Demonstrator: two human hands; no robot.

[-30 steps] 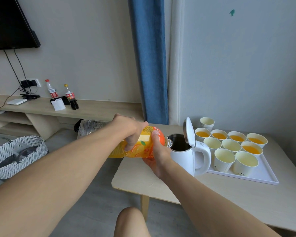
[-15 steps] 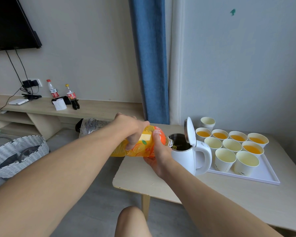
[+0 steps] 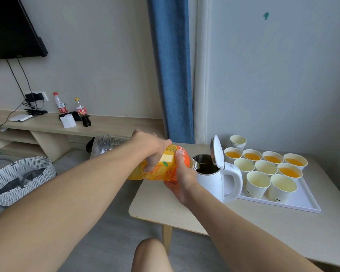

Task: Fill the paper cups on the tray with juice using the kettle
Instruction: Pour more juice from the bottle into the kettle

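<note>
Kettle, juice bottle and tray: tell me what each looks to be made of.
Kettle: glossy white plastic shell by its smooth sheen; the inside looks like dark, reflective steel. Juice bottle: thin clear plastic, since the juice shows through, wrapped in a printed orange label. Tray: white, matte, with a low raised rim; probably plastic, though coated metal or wood cannot be ruled out.

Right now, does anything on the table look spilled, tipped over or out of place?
Nothing stands out. The juice bottle is tilted with its mouth over the open kettle, the cups stand upright on the tray, and the table shows no puddle.
</note>
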